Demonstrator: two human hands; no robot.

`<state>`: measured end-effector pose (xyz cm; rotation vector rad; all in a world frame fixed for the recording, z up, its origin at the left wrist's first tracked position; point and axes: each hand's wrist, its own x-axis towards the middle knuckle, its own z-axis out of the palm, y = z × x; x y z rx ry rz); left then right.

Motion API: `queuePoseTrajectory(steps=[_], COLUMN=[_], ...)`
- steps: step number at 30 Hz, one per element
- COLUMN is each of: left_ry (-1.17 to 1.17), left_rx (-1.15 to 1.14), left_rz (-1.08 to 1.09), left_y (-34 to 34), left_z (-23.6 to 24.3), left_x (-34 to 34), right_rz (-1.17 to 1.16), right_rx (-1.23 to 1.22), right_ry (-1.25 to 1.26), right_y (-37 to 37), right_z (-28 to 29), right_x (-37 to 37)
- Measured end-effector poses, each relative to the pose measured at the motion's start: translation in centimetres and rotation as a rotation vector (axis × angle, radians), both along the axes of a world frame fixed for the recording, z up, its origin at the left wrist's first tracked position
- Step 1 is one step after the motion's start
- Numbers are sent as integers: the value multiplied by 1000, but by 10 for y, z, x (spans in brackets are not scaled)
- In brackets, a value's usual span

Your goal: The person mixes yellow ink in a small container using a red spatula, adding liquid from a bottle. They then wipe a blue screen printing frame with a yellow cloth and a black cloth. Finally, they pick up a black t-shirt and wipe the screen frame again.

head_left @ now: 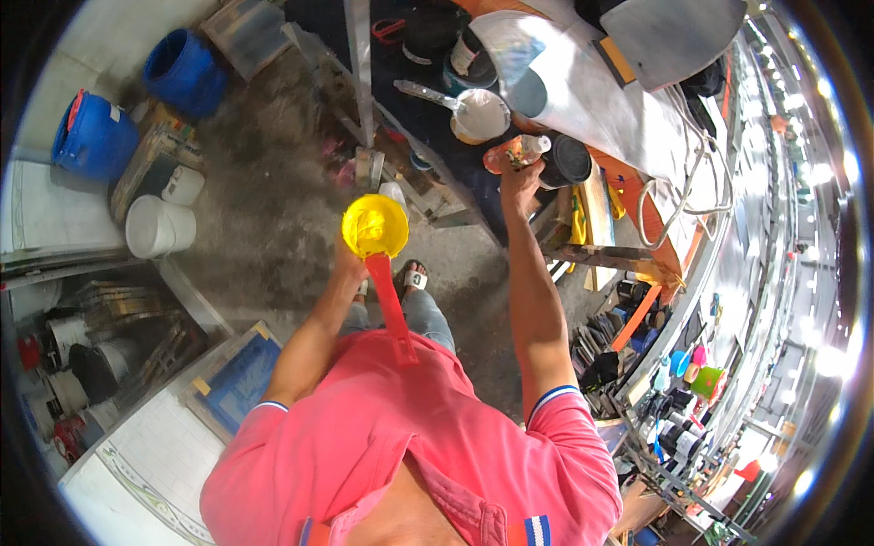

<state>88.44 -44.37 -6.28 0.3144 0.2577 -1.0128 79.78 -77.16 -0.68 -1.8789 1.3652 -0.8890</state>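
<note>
My left hand (349,261) is closed around a round cup (403,238) at the middle of the view, its rim and inside coated with bright yellow paint. A long flat red stick (390,305) runs from the cup's near rim toward my shirt; whether it is a handle or a loose stirrer I cannot tell. My right arm reaches out to the dark table (437,136), where my right hand (521,189) grips a clear plastic bottle (510,153) with an orange label and white cap. The bottle is tilted, cap toward the right. Some of my fingers are hidden.
Beside the bottle are a black tub (572,159) and a white tub (481,116) with a smeared spatula (423,94) across it. A metal post (359,73) rises at the table's edge. Blue drums (96,136) and a white bucket (157,227) stand at the left.
</note>
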Motion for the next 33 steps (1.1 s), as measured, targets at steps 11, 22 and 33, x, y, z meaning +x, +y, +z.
queuePoseTrajectory(steps=[11, 22, 33], left_ry=[66, 26, 19], left_rx=[-126, -99, -239], left_rz=[28, -153, -497], left_y=[7, -6, -11], left_z=[8, 11, 26], left_x=[25, 22, -19], right_rz=[392, 570, 1325], right_rx=[498, 1164, -1024], right_ry=[78, 432, 1202], right_y=[120, 240, 221], right_z=[66, 171, 280], right_x=[-55, -65, -34])
